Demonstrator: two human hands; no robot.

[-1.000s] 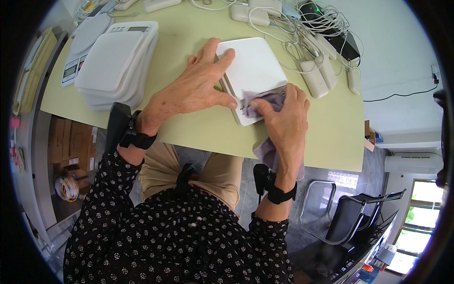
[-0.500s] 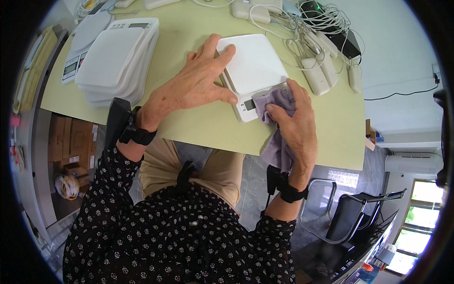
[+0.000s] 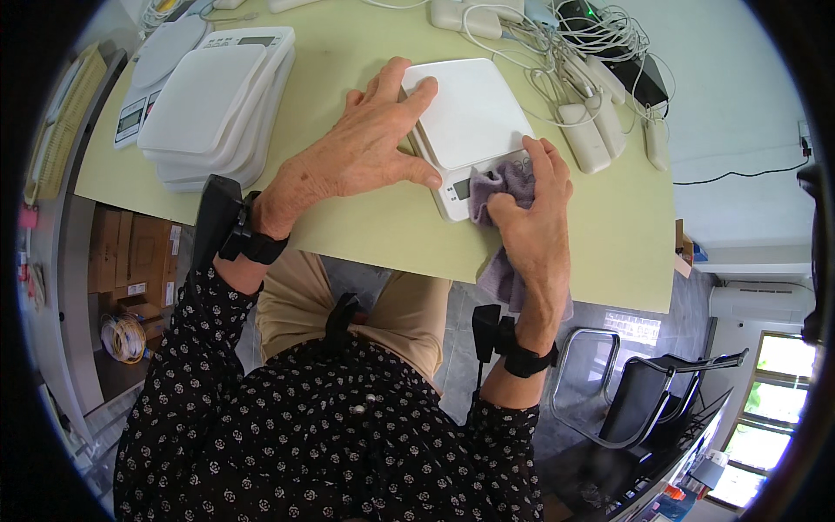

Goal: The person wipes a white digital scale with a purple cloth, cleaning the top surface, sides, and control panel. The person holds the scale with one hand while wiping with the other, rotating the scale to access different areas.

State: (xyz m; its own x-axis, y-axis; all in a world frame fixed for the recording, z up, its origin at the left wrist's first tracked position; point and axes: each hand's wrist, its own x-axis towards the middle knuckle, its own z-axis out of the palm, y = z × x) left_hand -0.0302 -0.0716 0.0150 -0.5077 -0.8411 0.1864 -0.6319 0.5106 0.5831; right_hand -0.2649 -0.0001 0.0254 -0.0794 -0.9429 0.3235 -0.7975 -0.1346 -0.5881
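Note:
A white kitchen scale [image 3: 470, 113] with a square platform lies on the table in front of me, its small display panel at the near edge. My left hand [image 3: 370, 139] grips the scale along its left side, fingers spread at the far corner and thumb by the panel. In my right hand [image 3: 535, 204] is a purple-grey cloth [image 3: 503, 187], pressed on the right part of the panel and covering some of it. The cloth's loose end hangs past the table edge, partly behind my wrist.
Several white scales are stacked [image 3: 204, 104] at the left of the pale green table [image 3: 348, 235], with another scale [image 3: 174, 52] behind them. White adapters [image 3: 583, 137] and tangled cables [image 3: 600, 39] lie at the far right. A black chair [image 3: 644, 396] stands on the floor at right.
My right hand and the cloth have shifted slightly along the scale's panel, the fingers now bent further over it. My left hand keeps its place on the scale.

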